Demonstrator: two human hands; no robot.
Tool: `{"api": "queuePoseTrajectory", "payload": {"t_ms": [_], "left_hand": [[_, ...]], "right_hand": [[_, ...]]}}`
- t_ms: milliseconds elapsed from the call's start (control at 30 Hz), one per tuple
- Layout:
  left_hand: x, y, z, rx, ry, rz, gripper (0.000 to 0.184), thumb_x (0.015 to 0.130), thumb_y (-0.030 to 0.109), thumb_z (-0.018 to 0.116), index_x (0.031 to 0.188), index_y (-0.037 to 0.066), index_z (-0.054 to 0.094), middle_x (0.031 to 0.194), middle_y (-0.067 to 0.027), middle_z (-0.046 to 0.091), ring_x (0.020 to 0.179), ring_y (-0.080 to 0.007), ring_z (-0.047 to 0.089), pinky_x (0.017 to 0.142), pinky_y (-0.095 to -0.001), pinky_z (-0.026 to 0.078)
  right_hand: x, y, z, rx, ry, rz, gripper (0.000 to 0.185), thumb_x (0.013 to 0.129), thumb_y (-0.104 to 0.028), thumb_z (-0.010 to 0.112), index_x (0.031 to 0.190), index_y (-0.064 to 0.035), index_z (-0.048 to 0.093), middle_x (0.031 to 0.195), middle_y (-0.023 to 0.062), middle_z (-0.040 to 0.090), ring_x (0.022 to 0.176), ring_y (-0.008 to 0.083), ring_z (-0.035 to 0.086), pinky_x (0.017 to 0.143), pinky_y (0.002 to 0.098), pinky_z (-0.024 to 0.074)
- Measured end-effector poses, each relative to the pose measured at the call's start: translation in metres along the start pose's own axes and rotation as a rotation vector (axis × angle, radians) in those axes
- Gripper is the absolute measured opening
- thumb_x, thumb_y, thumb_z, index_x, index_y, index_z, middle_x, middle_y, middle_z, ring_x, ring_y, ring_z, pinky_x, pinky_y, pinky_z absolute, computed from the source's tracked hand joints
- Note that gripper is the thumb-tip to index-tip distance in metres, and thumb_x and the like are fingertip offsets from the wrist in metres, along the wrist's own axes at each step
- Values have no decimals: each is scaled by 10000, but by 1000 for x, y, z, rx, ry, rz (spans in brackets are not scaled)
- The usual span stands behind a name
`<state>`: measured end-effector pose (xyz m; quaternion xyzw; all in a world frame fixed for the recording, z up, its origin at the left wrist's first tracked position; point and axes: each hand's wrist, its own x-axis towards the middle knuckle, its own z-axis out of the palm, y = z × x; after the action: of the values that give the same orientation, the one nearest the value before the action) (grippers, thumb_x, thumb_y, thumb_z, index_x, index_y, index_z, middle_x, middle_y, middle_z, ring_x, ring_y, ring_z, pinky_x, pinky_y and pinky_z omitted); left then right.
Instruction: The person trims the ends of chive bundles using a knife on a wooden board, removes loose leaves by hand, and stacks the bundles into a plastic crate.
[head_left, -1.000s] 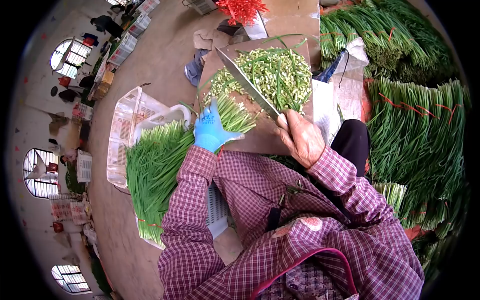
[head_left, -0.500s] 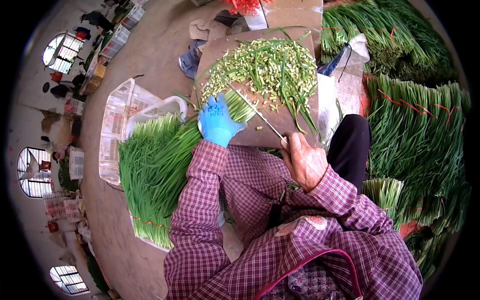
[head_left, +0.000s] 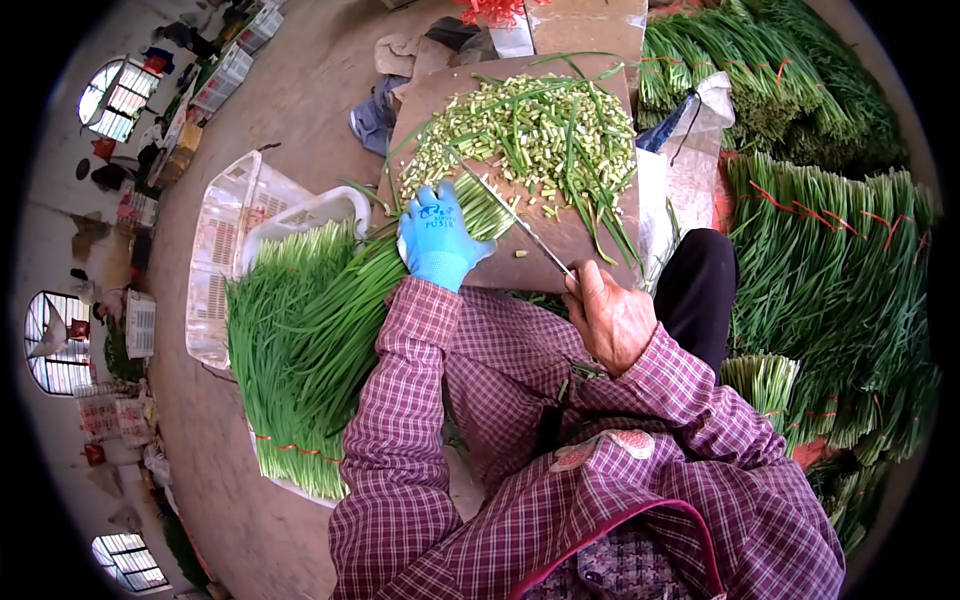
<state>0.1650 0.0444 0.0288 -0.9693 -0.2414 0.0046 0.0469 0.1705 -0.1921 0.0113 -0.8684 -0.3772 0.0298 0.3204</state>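
My left hand (head_left: pixel 437 240), in a blue glove, presses on a bunch of green stalks (head_left: pixel 483 207) lying over the left edge of a brown board (head_left: pixel 560 243). My bare right hand (head_left: pixel 612 312) is wrapped round the handle of a long knife (head_left: pixel 520 222). The blade is edge-on across the cut ends of the bunch, its tip pointing to the upper left. Chopped stalk pieces (head_left: pixel 540 135) and some long loose leaves cover the upper part of the board. The bunch's leaves trail left over other green bundles (head_left: pixel 300 340).
Tied green bundles (head_left: pixel 830 260) are stacked on the right. A white plastic crate (head_left: pixel 222 260) stands on the floor at left. Red ties (head_left: pixel 492 12) lie beyond the board, and cloth (head_left: pixel 375 115) is beside it. People and crates show at the far left.
The knife has come down from above the board to the bunch's cut ends, turning edge-on. My right hand has moved lower. Over the last half second both hands have barely moved.
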Motion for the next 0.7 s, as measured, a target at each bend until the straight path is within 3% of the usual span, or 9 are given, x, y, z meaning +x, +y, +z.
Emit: {"api": "queuePoseTrajectory", "payload": {"t_ms": [300,367,700], "left_hand": [[-6,3,5,5,73,25,866,547,461,853,1215,59,476,1134,-149,534,1062,-315,549,884,-439,461],[-6,2,9,5,100,46,821,547,449,851,1177,69,486,1104,-139,538,1042,-308,551,869,-437,461],[-8,2,9,-3,135,111,768,574,433,862,1122,58,476,1067,-145,534,1006,-296,552,863,-425,452]], "right_hand": [[2,-1,-8,16,-83,32,205,917,-171,576,957,-34,429,703,206,610,636,398,622,544,470,486],[4,1,-8,51,-60,-11,222,940,-242,552,948,-48,443,627,214,600,587,409,620,522,491,489],[43,8,-12,31,-249,-2,278,908,-262,548,1001,-21,444,679,237,624,652,435,636,615,524,516]]}}
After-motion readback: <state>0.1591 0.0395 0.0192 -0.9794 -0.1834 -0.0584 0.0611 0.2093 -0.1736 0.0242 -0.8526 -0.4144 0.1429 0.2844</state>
